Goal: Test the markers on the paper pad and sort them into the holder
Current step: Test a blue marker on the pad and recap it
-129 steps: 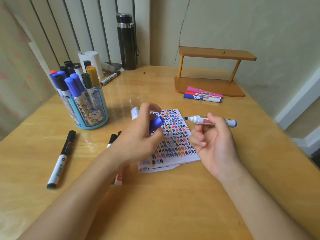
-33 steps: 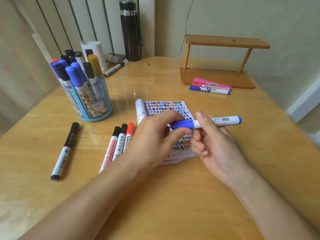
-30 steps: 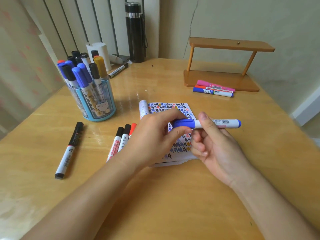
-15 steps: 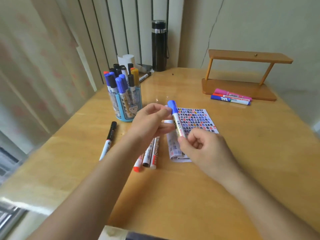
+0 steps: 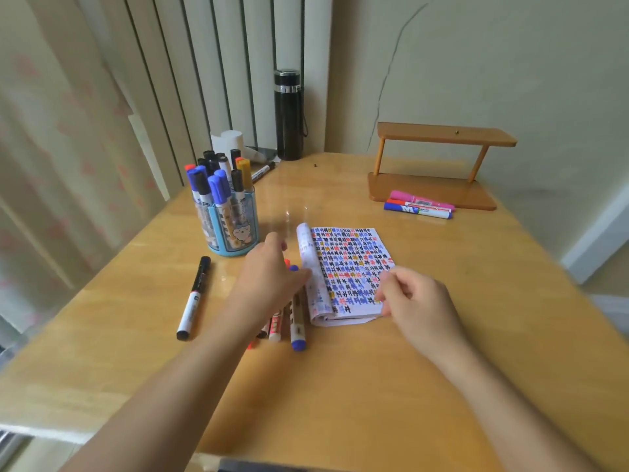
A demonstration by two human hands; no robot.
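Now the left hand (image 5: 269,277) lies flat over a little row of markers (image 5: 276,330) in the middle of the frame, just left of the paper pad (image 5: 350,267). Its fingers look straight and spread on top of them, not wrapped round any. The blue marker (image 5: 297,327) is the one nearest the pad, lying on the table (image 5: 374,386) with its blue end toward the bottom of the frame. The right hand (image 5: 415,301) sits at the lower right edge of the pad with its fingers softly curled, and I can see nothing in it. The holder (image 5: 235,233), a blue cup crowded with markers standing up, is a bit higher and to the left, near the left hand. One black marker (image 5: 194,298) lies alone further left, and three more markers (image 5: 418,206) lie by a wooden shelf (image 5: 439,165) at the upper right. A marker is light, hard and smooth, so I think it will roll or slip if pushed. The best place to take it is round the middle of its body, with thumb and two fingers, then tip it up and drop it into a gap in the holder. The pad is soft and its left edge curls up.
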